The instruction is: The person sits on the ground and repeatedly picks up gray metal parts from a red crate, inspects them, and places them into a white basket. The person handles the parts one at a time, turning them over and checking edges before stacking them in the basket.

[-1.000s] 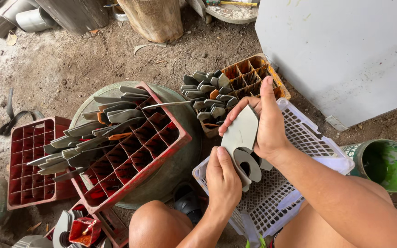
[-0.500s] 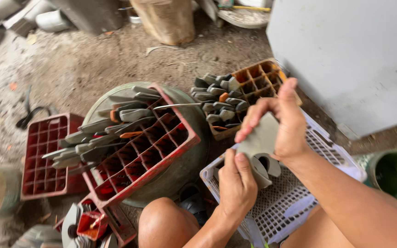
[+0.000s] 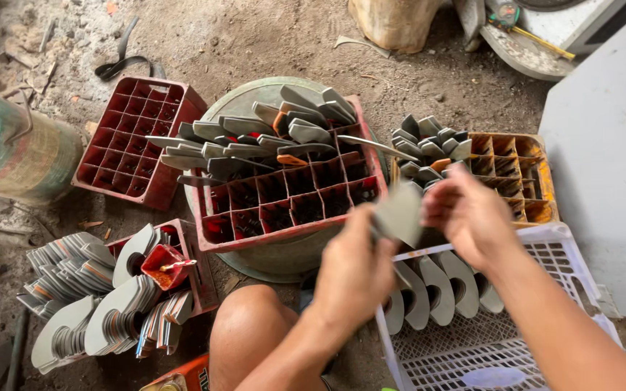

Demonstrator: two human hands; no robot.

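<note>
Dirt floor, outdoor work spot. L to R: empty red crate (image 3: 128,141) far left; stacked grey blades (image 3: 103,304) lower left; red crate w/ blades (image 3: 284,181) on round drum, centre. Left hand (image 3: 353,271) + right hand (image 3: 469,217) both pinched shut on grey blade (image 3: 398,215), held above white basket (image 3: 545,250). Step, prob.: sorting blade. Next needs free slot. Orange crate (image 3: 519,177) right.

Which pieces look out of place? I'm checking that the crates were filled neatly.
In the red crate on the drum, two orange pieces sit among the grey blades, and one long blade pokes out sideways toward the orange crate.
</note>
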